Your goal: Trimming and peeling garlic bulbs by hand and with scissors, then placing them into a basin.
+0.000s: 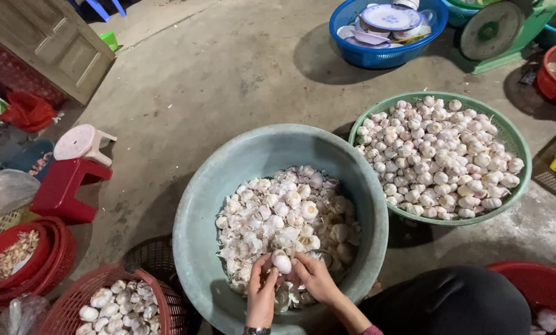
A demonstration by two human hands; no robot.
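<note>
Where the head camera looks down over the work, both hands meet above the near side of a large grey-green basin (197, 211) set on a concrete floor (228, 74). Left hand (262, 291) and right hand (314, 277) together pinch one white garlic bulb (282, 263), fingers curled around it from either side, thumbs on top; the bulb sits between the fingertips, held just above the heap. A watch band shows at the left wrist. Inside the basin, a pile of garlic pieces and loose papery skins (278, 214), whitish with some tan patches, banked toward the right wall. To the right and slightly beyond, touching or nearly touching the basin, a green mesh basket (518, 149) full of whole garlic bulbs (439, 158). Lower left, a red mesh basket (160, 294) with more bulbs. Far left, stacked red baskets (58, 260) with a few pale scraps, a red plastic stool (64, 189) with a small white stool (79, 142) leaning on it. Top of view, a blue basket (352, 53) of plates and a green weighing scale (492, 31), well apart from the hands. A dark-clad knee (451, 304) bottom right, a red tub (538, 282) just behind it
</note>
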